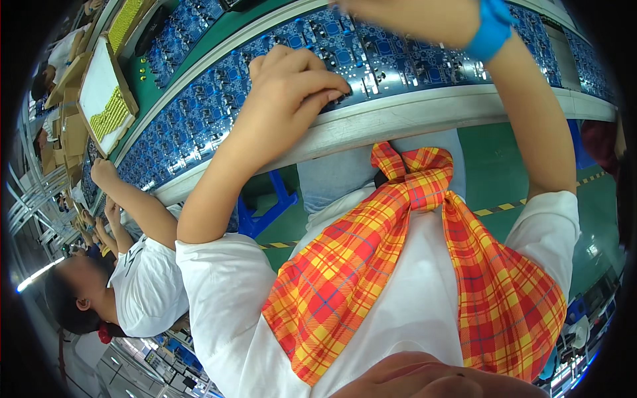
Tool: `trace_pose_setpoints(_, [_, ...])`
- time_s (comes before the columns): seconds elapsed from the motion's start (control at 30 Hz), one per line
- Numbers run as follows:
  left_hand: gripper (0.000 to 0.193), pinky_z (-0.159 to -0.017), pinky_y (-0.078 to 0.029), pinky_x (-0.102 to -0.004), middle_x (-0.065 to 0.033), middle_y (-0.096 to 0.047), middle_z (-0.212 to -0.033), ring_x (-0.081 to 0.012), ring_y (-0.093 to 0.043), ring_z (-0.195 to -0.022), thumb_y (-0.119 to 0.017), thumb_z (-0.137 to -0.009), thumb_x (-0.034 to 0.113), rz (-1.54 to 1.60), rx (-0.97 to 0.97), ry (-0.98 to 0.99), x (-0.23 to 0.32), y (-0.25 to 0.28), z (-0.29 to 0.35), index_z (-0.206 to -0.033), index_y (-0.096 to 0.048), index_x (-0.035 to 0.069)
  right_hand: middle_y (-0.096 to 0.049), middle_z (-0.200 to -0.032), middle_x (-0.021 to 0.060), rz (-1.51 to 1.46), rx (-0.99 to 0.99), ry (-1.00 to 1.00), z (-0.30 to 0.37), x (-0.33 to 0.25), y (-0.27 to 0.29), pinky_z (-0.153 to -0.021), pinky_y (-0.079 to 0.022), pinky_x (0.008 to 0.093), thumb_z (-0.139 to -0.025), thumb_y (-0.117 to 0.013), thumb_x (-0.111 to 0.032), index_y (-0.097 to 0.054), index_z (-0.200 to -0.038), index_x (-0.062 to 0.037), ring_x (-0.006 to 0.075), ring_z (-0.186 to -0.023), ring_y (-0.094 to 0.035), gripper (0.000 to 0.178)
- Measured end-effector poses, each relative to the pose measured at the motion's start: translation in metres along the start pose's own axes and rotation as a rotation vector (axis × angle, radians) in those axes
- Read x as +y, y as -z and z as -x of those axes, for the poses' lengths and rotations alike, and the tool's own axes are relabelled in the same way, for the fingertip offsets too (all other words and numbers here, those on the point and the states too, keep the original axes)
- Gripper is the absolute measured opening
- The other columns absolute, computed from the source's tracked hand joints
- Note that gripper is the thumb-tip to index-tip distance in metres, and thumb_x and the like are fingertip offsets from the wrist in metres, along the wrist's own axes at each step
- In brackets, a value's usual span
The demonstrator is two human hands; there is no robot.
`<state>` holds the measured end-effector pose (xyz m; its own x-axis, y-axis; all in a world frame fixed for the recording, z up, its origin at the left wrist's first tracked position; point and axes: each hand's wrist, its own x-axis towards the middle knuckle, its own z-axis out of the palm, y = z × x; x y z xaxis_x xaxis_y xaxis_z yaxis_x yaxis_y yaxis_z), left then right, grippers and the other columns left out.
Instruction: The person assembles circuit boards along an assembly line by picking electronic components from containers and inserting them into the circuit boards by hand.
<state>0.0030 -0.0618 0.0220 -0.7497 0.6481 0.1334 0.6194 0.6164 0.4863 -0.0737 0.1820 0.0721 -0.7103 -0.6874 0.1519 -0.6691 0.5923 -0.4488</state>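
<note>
My left hand rests over the near edge of a long row of blue circuit boards. Its thumb and forefinger are pinched together at a board, by a small dark part that is mostly hidden under the fingertips. My right hand is raised over the far side of the boards, with a blue wrist strap on it. Motion blur and the top of the picture hide its fingers. Small black, blue and silvery components cover the boards.
A pale metal rail runs along the boards' near side. At the left, a white tray holds yellow parts beside cardboard boxes. A co-worker's hand is near the boards. A blue stool stands below the rail.
</note>
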Motion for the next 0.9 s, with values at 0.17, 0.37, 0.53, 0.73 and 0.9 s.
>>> trace_pose_setpoints(0.17, [0.013, -0.091, -0.033, -0.0440, -0.0002, -0.061, -0.094, -0.0244, -0.054, -0.099, -0.072, -0.087, 0.010, -0.142, 0.008, -0.074, 0.010, -0.009, -0.005, -0.096, -0.078, 0.017, -0.072, -0.088, 0.0195, 0.262, 0.469, -0.201, -0.020, 0.098, 0.004, -0.077, -0.054, 0.0451, -0.091, -0.066, -0.023, -0.073, -0.100, -0.0030, 0.0377, -0.084, -0.069, 0.023])
trace_pose_setpoints(0.37, [0.013, -0.089, -0.033, -0.0452, 0.0000, -0.061, -0.094, -0.0242, -0.054, -0.099, -0.072, -0.085, 0.009, -0.223, 0.070, -0.082, 0.011, -0.011, -0.002, -0.093, -0.077, 0.017, -0.073, -0.090, 0.0178, -0.003, 0.380, -0.371, -0.026, 0.116, -0.001, -0.077, -0.054, 0.0428, -0.093, -0.067, -0.024, -0.072, -0.100, -0.0018, 0.0337, -0.086, -0.069, 0.024])
trace_pose_setpoints(0.53, [0.012, -0.088, -0.033, -0.0457, 0.0002, -0.061, -0.094, -0.0240, -0.054, -0.098, -0.073, -0.084, 0.009, -0.222, 0.069, -0.103, 0.011, -0.011, -0.002, -0.094, -0.077, 0.016, -0.072, -0.091, 0.0178, -0.017, 0.505, -0.329, -0.028, 0.132, -0.011, -0.077, -0.054, 0.0410, -0.094, -0.066, -0.022, -0.073, -0.099, -0.0001, 0.0311, -0.085, -0.069, 0.024])
trace_pose_setpoints(0.73, [0.012, -0.088, -0.033, -0.0458, 0.0004, -0.061, -0.093, -0.0237, -0.056, -0.097, -0.074, -0.085, 0.010, -0.261, 0.037, -0.120, 0.011, -0.009, -0.002, -0.095, -0.076, 0.015, -0.074, -0.093, 0.0165, -0.056, 0.684, -0.180, -0.027, 0.153, -0.016, -0.076, -0.054, 0.0387, -0.095, -0.062, -0.019, -0.075, -0.101, 0.0007, 0.0285, -0.083, -0.070, 0.024])
trace_pose_setpoints(0.9, [0.012, -0.089, -0.033, -0.0458, 0.0001, -0.061, -0.093, -0.0233, -0.056, -0.097, -0.074, -0.085, 0.010, -0.213, 0.013, -0.069, 0.011, -0.010, -0.003, -0.096, -0.075, 0.015, -0.074, -0.095, 0.0162, -0.234, 0.651, -0.212, -0.018, 0.148, -0.007, -0.077, -0.055, 0.0372, -0.095, -0.061, -0.017, -0.075, -0.105, 0.0007, 0.0277, -0.085, -0.070, 0.025])
